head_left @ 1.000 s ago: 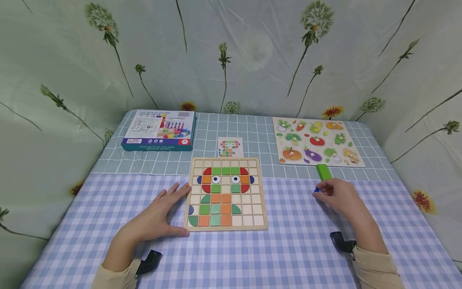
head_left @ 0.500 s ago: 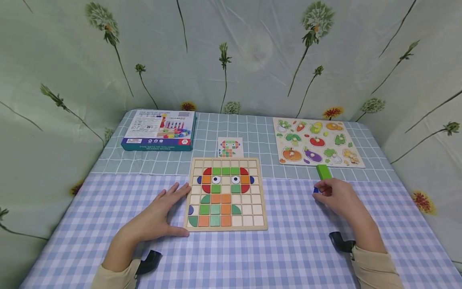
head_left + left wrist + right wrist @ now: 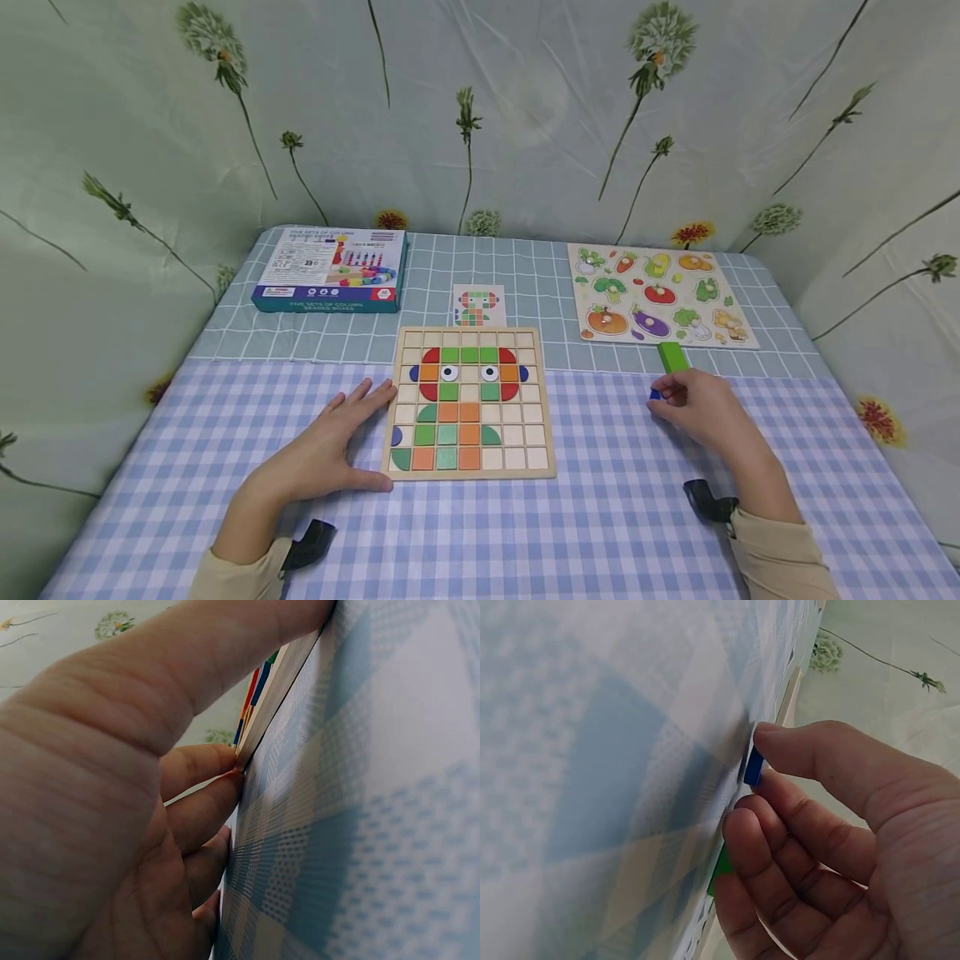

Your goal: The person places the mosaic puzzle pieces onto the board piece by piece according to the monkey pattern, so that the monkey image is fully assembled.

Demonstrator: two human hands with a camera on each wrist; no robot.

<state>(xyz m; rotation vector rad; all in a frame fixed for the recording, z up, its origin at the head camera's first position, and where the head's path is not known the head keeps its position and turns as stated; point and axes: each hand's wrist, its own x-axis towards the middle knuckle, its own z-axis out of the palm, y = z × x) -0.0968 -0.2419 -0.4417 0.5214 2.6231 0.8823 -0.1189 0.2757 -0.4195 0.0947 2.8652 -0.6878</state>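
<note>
In the head view a wooden grid board (image 3: 517, 475) lies on the checked cloth. Flat coloured pieces, among them red, orange, green and blue ones and two eye tiles, fill part of its cells. My left hand (image 3: 322, 450) has its fingers spread, with fingertips and thumb touching the board's left edge. Off to the board's right, my right hand (image 3: 705, 412) pinches a small blue piece (image 3: 754, 766) between thumb and forefinger, low over the cloth. Fingers hide much of that piece. Just beyond this hand lies a green block (image 3: 672, 357).
A small picture card (image 3: 495, 315) lies behind the grid board. At the back left sits a flat box (image 3: 300, 271) printed with beads. A vegetable puzzle board (image 3: 630, 292) lies at the back right. Patterned fabric hangs behind the table.
The blue piece has turned slightly between my right thumb and forefinger, and the right hand has barely shifted. My left hand and the grid board stay where they were.
</note>
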